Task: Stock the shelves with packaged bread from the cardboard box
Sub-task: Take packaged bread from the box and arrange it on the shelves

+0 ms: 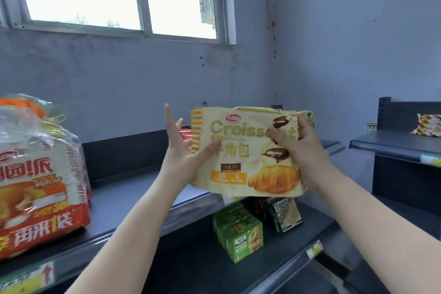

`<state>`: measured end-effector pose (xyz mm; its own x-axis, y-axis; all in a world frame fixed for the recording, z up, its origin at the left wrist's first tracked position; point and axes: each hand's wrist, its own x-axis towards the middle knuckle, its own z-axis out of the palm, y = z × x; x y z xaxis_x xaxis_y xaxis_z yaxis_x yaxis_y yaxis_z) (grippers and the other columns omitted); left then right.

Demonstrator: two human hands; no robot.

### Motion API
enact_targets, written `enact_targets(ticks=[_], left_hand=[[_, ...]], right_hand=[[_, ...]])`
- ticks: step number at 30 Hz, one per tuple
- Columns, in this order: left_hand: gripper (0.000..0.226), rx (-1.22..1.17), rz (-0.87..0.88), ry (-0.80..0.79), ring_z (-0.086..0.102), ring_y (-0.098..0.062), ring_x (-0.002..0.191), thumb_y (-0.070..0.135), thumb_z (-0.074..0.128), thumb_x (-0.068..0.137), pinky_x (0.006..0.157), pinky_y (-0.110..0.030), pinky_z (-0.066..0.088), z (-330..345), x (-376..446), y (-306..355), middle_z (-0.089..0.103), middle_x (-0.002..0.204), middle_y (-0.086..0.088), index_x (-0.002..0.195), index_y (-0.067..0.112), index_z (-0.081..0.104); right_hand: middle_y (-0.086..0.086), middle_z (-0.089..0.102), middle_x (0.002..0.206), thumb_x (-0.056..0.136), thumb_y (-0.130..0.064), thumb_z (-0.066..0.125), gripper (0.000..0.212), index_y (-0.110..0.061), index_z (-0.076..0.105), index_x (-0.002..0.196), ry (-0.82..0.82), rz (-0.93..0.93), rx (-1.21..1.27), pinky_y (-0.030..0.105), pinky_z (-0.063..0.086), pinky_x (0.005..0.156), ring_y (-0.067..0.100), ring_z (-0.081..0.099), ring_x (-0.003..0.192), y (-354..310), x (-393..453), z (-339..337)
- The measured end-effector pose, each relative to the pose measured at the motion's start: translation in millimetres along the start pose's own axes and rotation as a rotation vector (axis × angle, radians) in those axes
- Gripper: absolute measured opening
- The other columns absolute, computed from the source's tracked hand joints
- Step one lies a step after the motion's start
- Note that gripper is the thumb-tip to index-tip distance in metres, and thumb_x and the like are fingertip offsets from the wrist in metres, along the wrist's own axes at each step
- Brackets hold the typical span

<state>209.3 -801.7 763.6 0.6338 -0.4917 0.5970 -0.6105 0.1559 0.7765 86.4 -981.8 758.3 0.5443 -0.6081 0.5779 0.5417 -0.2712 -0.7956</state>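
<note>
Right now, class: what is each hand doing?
Left hand: open, fingers spread, thumb touching the pale yellow plastic croissant bag.
Right hand: gripping that bag's upper right part.

Croissant bag (248, 150) above top shelf (133, 198) (bread bag (38, 186) left)

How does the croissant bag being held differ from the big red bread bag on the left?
The croissant bag is pale yellow and flat; the red bread bag is red, orange and clear, and bulky. The croissant bag is held up above the top shelf by the right hand, with the left hand touching it; the red bread bag rests on that shelf. Both are printed plastic food packs.
</note>
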Motion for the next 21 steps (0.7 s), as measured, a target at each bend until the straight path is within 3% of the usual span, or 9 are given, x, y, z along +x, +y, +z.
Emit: enact_targets(ticks=[2,3,5,8,10,12,16,18,21], left_hand=[[0.120,-0.075,-0.046,-0.036,0.063,-0.003,0.102,0.042,0.082,0.064,0.084,-0.023,0.052,15.8,13.2,-13.1,0.058,0.120,0.014,0.139,0.053,-0.010],[0.108,-0.111,-0.040,-0.018,0.065,-0.003,0.098,0.033,0.080,0.067,0.077,-0.019,0.054,22.0,21.2,-18.7,0.063,0.110,0.016,0.144,0.046,0.006],[0.077,-0.145,-0.003,0.048,0.069,-0.006,0.092,0.020,0.080,0.068,0.066,-0.016,0.056,32.6,38.8,-25.8,0.068,0.101,0.014,0.133,0.031,0.041],[0.067,-0.158,0.021,0.107,0.069,-0.004,0.086,0.020,0.084,0.065,0.066,-0.018,0.056,54.2,60.0,-31.5,0.068,0.101,0.012,0.120,0.034,0.049],[0.066,-0.121,0.039,0.131,0.067,-0.004,0.091,0.027,0.084,0.064,0.074,-0.023,0.056,75.1,72.4,-35.3,0.067,0.106,0.013,0.116,0.042,0.047],[0.061,-0.125,0.059,0.141,0.067,-0.003,0.091,0.030,0.084,0.064,0.075,-0.021,0.057,99.9,83.0,-39.4,0.066,0.109,0.011,0.110,0.046,0.047],[0.060,-0.169,0.057,0.166,0.069,-0.007,0.088,0.026,0.085,0.065,0.076,-0.027,0.058,161.0,104.5,-48.0,0.069,0.104,0.009,0.116,0.032,0.054],[0.058,-0.203,0.060,0.181,0.069,-0.003,0.084,0.022,0.084,0.067,0.071,-0.021,0.058,198.8,116.1,-55.4,0.070,0.098,0.010,0.117,0.025,0.055],[0.053,-0.179,0.020,0.172,0.068,0.000,0.083,0.024,0.081,0.072,0.070,-0.020,0.056,256.8,136.1,-70.0,0.069,0.096,0.012,0.116,0.027,0.052]], right_hand=[[-0.006,0.070,0.080,0.077,-0.020,0.072,0.018,-0.026,0.056,0.083,0.063,-0.024,0.062,0.034,0.057,0.069,0.014,0.068,0.073,3.0,22.0,-0.6],[-0.005,0.069,0.081,0.079,-0.021,0.070,0.018,-0.029,0.055,0.084,0.074,-0.051,0.064,0.032,0.055,0.068,0.012,0.067,0.072,6.0,32.0,-1.9],[-0.001,0.064,0.104,0.083,-0.022,0.069,0.031,-0.038,0.049,0.099,0.060,-0.112,-0.019,0.029,0.053,0.075,0.010,0.066,0.087,15.2,49.8,-6.7],[0.001,0.025,0.143,0.075,-0.040,0.072,0.070,-0.041,0.027,0.128,0.145,-0.378,-0.482,0.031,0.033,0.104,0.016,0.031,0.133,26.9,64.7,-17.7],[0.002,0.010,0.150,0.071,-0.055,0.060,0.075,-0.032,0.025,0.134,0.125,-0.689,-0.935,0.042,0.022,0.110,0.022,0.011,0.140,35.8,74.6,-30.1],[0.006,0.013,0.152,0.072,-0.060,0.051,0.074,-0.030,0.025,0.135,0.048,-0.781,-1.139,0.055,0.019,0.111,0.029,0.006,0.141,46.6,85.2,-46.6],[0.010,0.014,0.157,0.069,-0.065,0.053,0.089,-0.028,0.020,0.143,0.133,-0.499,-0.989,0.043,0.010,0.115,0.026,0.006,0.144,76.8,109.2,-97.7],[0.006,0.024,0.153,0.066,-0.061,0.067,0.101,-0.025,0.017,0.145,0.162,-0.276,-0.738,0.039,0.023,0.115,0.021,0.024,0.141,90.2,125.4,-131.2],[-0.005,0.052,0.129,0.070,-0.036,0.079,0.092,-0.023,0.023,0.141,0.087,-0.034,-0.503,0.025,0.040,0.092,0.013,0.053,0.113,108.8,159.4,-182.2]])
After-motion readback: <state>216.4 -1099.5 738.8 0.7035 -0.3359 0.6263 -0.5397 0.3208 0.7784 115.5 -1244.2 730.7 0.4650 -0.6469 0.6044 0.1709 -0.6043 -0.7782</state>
